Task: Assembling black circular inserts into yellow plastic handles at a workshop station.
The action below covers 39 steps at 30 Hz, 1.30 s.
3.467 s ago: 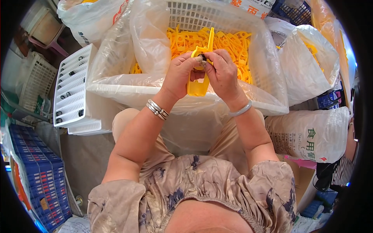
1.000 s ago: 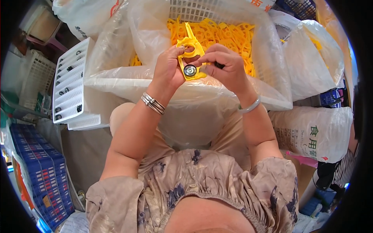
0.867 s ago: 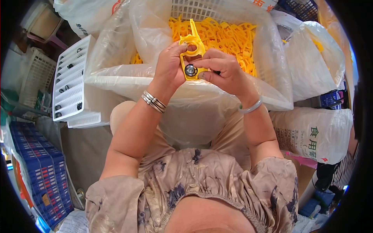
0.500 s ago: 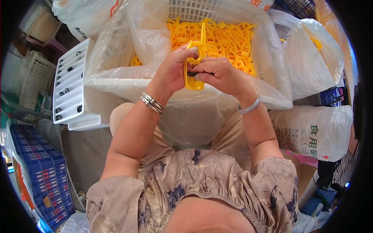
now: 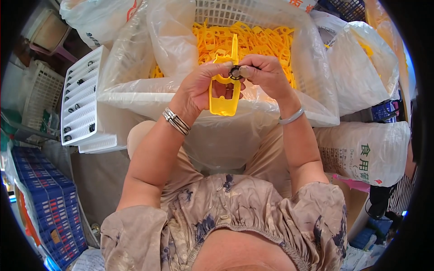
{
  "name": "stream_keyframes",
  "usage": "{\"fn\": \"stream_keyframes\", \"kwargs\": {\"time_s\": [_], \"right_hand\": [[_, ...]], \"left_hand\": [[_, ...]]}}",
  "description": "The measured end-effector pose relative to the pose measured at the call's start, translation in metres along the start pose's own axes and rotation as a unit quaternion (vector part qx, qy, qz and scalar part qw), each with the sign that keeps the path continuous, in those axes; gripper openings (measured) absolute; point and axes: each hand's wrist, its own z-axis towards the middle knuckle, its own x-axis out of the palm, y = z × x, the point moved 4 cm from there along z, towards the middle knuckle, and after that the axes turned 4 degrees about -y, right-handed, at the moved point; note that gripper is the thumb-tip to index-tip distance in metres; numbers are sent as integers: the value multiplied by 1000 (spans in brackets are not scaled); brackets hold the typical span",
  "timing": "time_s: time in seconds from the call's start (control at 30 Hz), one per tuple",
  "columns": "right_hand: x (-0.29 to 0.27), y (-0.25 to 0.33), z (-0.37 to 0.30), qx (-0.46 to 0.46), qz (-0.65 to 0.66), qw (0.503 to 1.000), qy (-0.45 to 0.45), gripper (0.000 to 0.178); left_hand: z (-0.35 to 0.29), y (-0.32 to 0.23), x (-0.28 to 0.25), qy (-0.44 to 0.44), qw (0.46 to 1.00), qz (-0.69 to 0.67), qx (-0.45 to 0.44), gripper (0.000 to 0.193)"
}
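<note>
Seen from above, a seated person holds a yellow plastic part (image 5: 224,92) upright over a lined basket (image 5: 312,97) of similar yellow pieces (image 5: 262,38). The left hand (image 5: 203,86) now grips the part's side, where a moment ago it was tilted. The right hand's (image 5: 264,72) fingers pinch a small dark ring (image 5: 235,72), apparently pressing it into the part's loop.

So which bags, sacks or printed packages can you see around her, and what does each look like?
White sack: lying by her right knee, green and red print.
White bag: top left, red print.
Clear bag: right of the basket, knotted, yellow parts inside.
Clear liner: lines the white basket of yellow parts.
</note>
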Motion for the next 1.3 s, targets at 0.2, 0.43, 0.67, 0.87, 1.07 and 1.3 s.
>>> {"fn": "stream_keyframes", "kwargs": {"time_s": [0.2,0.43,0.67,0.87,1.07,1.3], "right_hand": [[-4,-6,1,19,155,986,-63,13],[7,-3,1,-62,13,985,-158,12],[13,13,-1,-221,-282,921,-151,19],[15,18,-5,-224,-331,898,-187,22],[28,20,-6,-266,-311,894,-185,23],[28,17,-3,-295,-373,854,-211,23]], "left_hand": [[1,-4,2,37,997,19,69,35],[-2,-8,2,-34,991,5,126,23],[1,-11,-3,-77,982,12,172,20],[1,-5,2,-72,976,-38,203,31],[7,-4,-6,-13,964,36,264,40],[5,-3,2,-5,957,64,283,37]]}}
